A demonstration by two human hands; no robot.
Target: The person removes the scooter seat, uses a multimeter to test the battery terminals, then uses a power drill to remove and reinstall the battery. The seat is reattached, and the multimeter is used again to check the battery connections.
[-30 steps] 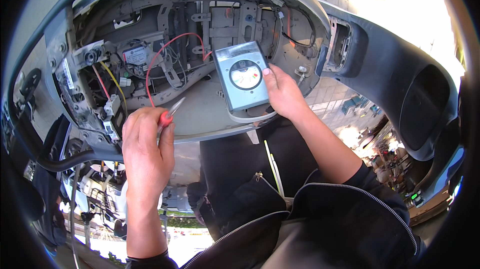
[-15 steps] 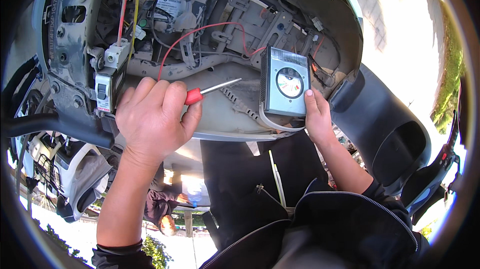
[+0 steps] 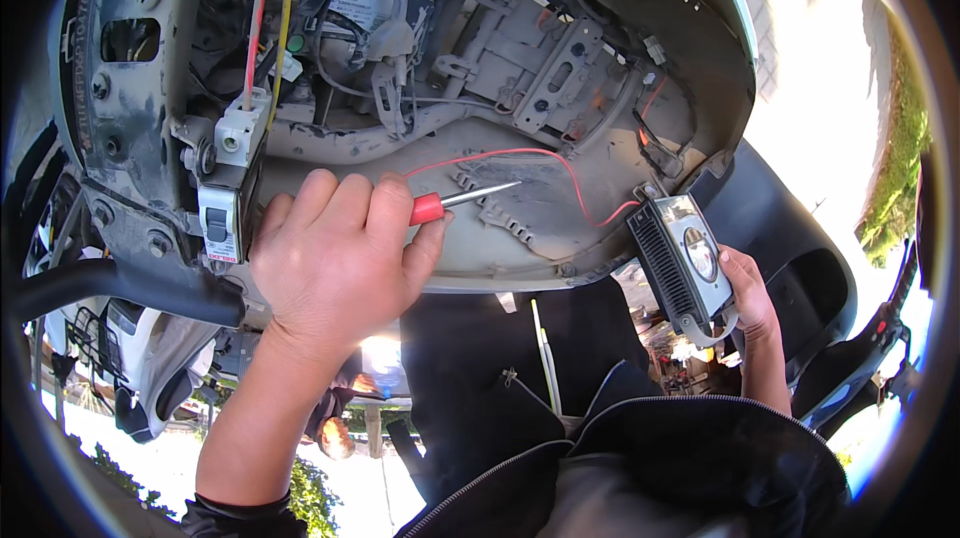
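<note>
My left hand is closed around a test probe with a red handle and a pointed metal tip aimed to the right. A thin red wire runs in a loose curve from near that hand to a boxy meter. This meter has a round dial, a silvery face, dark slotted sides and a light strap. My right hand grips it at its right edge, with the fingers beneath partly hidden. The meter is tilted, its face turned to the right. Left of my left hand, a breaker switch sits on the metal frame.
The opened vehicle body holds metal tubes, a bracket and a labelled controller box. Red and yellow cables drop to a white connector. A black seat-like part stands at the right; another person is beyond, low at left.
My right hand has carried the meter to the right and down, tilting its face away. The red wire now stretches across the body floor. My left hand with the probe has shifted slightly right and down.
</note>
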